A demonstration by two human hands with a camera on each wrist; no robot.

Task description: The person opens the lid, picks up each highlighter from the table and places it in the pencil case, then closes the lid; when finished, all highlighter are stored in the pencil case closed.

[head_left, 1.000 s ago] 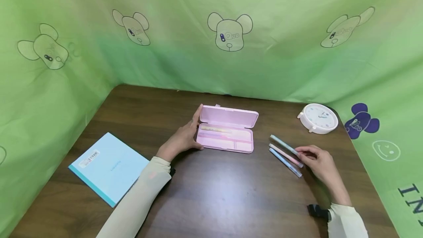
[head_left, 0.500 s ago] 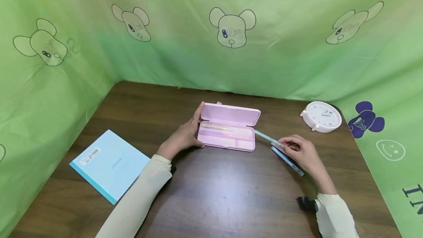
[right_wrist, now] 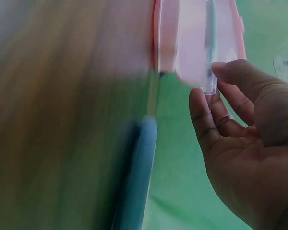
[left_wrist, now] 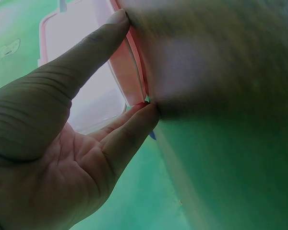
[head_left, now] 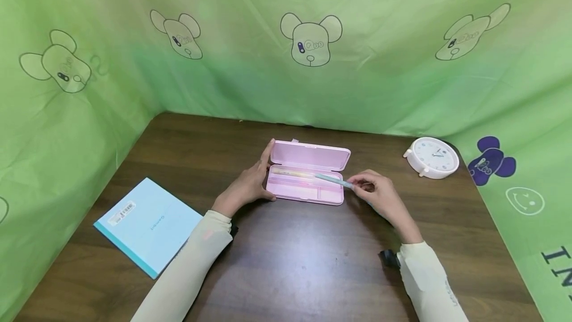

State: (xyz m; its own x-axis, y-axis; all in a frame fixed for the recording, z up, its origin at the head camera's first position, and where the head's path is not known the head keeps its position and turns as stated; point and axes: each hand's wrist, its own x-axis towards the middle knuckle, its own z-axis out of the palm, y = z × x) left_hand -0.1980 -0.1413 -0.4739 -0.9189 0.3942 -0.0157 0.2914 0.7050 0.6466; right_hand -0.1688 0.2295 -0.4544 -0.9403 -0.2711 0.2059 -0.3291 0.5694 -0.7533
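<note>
A pink pencil case (head_left: 308, 200) lies with its lid (head_left: 310, 155) raised at the middle of the table. My left hand (head_left: 246, 188) grips its left end, thumb at the front corner and a finger up by the lid; the left wrist view shows the same hand (left_wrist: 72, 139) spanning the case end. Inside, a yellowish pen (head_left: 286, 173) lies along the back compartment. My right hand (head_left: 377, 195) pinches a light teal pen (head_left: 332, 179) by its clear-capped end, its other end over the case. A blue pen (right_wrist: 139, 177) lies on the table below the right hand.
A light blue notebook (head_left: 149, 225) lies at the left. A white round clock (head_left: 432, 158) rests at the back right of the brown wooden table (head_left: 286, 262). Green printed cloth (head_left: 241, 83) hangs behind and at both sides.
My right hand has picked the teal pen off the table and carried it left, over the right part of the case. The left hand keeps its grip on the case.
</note>
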